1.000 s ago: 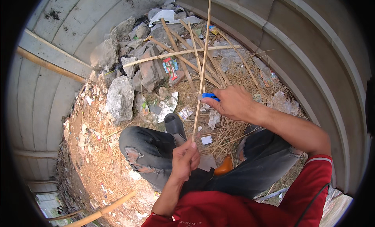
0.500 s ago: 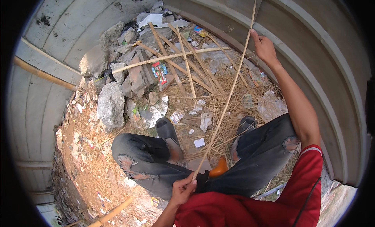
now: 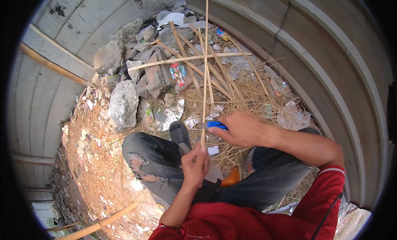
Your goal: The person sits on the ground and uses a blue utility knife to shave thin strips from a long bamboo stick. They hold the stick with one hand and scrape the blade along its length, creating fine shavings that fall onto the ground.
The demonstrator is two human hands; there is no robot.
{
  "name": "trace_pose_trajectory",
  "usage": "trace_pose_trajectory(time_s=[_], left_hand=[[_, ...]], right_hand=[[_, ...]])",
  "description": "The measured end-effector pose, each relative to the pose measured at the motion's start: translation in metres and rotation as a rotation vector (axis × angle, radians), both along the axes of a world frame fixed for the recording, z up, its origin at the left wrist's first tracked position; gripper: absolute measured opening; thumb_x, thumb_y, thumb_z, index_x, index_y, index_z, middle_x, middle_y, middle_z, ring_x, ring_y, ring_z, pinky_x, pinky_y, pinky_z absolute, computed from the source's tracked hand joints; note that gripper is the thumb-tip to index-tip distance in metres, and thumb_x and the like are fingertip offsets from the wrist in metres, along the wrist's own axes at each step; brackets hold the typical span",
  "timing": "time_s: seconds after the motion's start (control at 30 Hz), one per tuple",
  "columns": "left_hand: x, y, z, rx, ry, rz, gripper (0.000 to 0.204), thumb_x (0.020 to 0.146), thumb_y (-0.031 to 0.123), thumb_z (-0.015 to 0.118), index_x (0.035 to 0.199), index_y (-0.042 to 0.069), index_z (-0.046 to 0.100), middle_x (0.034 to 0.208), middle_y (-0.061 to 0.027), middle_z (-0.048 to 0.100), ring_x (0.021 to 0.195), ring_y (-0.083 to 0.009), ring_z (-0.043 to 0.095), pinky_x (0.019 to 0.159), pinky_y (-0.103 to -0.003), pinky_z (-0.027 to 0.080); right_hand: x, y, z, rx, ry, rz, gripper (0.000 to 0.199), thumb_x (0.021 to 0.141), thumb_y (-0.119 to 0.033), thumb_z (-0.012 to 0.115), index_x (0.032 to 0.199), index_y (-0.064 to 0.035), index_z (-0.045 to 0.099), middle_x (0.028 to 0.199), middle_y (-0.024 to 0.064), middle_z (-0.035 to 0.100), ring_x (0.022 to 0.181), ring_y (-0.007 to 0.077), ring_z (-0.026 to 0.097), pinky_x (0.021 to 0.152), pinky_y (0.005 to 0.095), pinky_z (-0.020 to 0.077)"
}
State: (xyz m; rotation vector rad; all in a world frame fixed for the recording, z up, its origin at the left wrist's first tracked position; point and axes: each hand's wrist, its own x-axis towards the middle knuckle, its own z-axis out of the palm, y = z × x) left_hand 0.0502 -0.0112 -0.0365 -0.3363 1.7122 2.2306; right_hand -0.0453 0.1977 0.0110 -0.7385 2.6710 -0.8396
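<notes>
My left hand (image 3: 195,164) pinches the near end of a long thin bamboo strip (image 3: 205,66) that runs straight up and away from me. My right hand (image 3: 241,128) grips a blue-handled knife (image 3: 216,125), its blade set against the strip just above my left hand. I sit with knees bent in torn grey jeans (image 3: 153,161), one dark shoe (image 3: 180,133) under the strip. An orange object (image 3: 230,179) shows between my legs.
Grey rocks (image 3: 123,101) and rubble lie ahead on the left. Split bamboo sticks (image 3: 194,59) cross over dry shavings and litter. Curved concrete walls (image 3: 314,54) close in on both sides. A bamboo pole (image 3: 99,224) lies at lower left.
My right hand swung far up the strip to the right half a second ago. It has come back down with the knife to just above my left hand, and the strip now stands vertical again.
</notes>
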Motion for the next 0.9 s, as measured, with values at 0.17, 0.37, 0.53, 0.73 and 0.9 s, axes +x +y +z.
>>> trace_pose_trajectory(time_s=[0.17, 0.37, 0.53, 0.73, 0.9], left_hand=[[-0.001, 0.003, -0.003, -0.003, -0.045, -0.006, 0.039, 0.107, 0.023, 0.054, 0.141, 0.006, 0.057, 0.063, 0.0061, 0.041, 0.044, -0.0022, 0.032, 0.04, -0.02, 0.023], [0.016, 0.002, 0.008, -0.024, -0.064, -0.068, 0.034, 0.107, 0.02, 0.052, 0.135, 0.001, 0.059, 0.057, 0.0077, 0.038, 0.044, -0.0018, 0.03, 0.041, -0.021, 0.022], [0.014, -0.007, -0.005, 0.076, -0.117, -0.06, 0.034, 0.108, 0.021, 0.051, 0.135, 0.001, 0.058, 0.059, 0.0078, 0.038, 0.043, -0.002, 0.029, 0.039, -0.021, 0.021], [0.002, -0.015, 0.001, 0.1, -0.08, -0.004, 0.034, 0.107, 0.02, 0.051, 0.135, 0.001, 0.058, 0.059, 0.0076, 0.039, 0.043, -0.0017, 0.029, 0.039, -0.022, 0.02], [0.034, -0.024, 0.001, 0.071, -0.128, -0.136, 0.038, 0.106, 0.018, 0.054, 0.141, 0.002, 0.055, 0.06, 0.0071, 0.038, 0.044, -0.0027, 0.03, 0.041, -0.021, 0.024]], right_hand=[[0.009, -0.006, -0.007, 0.016, 0.014, 0.062, 0.054, 0.1, -0.051, 0.053, 0.098, -0.0006, 0.071, 0.067, 0.024, 0.066, 0.067, 0.0466, 0.066, 0.066, 0.0545, 0.0536], [-0.054, 0.025, -0.014, 0.056, 0.076, -0.228, 0.056, 0.1, -0.052, 0.051, 0.096, 0.0003, 0.071, 0.071, 0.0236, 0.068, 0.072, 0.0462, 0.068, 0.069, 0.0534, 0.0541], [-0.021, 0.006, -0.009, 0.077, 0.017, -0.06, 0.056, 0.1, -0.052, 0.051, 0.094, 0.0, 0.071, 0.073, 0.0233, 0.069, 0.074, 0.0453, 0.069, 0.069, 0.0535, 0.0542], [-0.001, -0.017, -0.023, 0.022, 0.138, 0.061, 0.055, 0.099, -0.053, 0.052, 0.096, -0.0012, 0.07, 0.062, 0.0227, 0.064, 0.061, 0.0449, 0.065, 0.06, 0.0534, 0.0522], [-0.088, 0.035, -0.025, 0.013, 0.168, -0.419, 0.065, 0.103, -0.052, 0.045, 0.084, 0.0061, 0.067, 0.072, 0.0302, 0.063, 0.075, 0.0493, 0.064, 0.072, 0.0547, 0.0491]])
